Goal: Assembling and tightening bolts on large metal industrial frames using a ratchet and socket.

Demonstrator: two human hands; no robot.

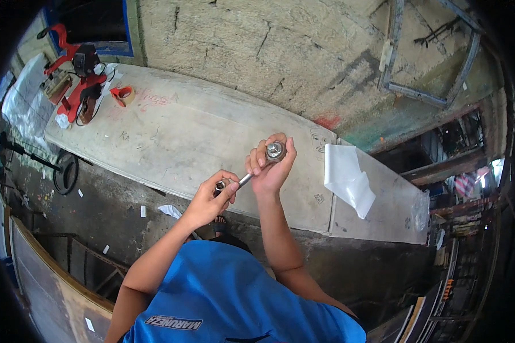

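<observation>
A shiny ratchet wrench (245, 180) is in my right hand (272, 175), held over the table (200, 131). My fingers and thumb wrap round its round head, which faces up. The handle slants down and left toward my left hand (205, 204). Pinched between the thumb and fingers of that hand is a short metal socket (220, 186), its hollow end showing. The handle's lower end reaches my left fingers; whether they touch it, I cannot tell.
A red-and-black press machine (84, 86) and a tape roll in a red dispenser (122, 96) stand at the table's far left. A white sheet (348, 177) lies on the right. A rough wall (234, 34) runs behind; a framed board (57, 274) leans at lower left.
</observation>
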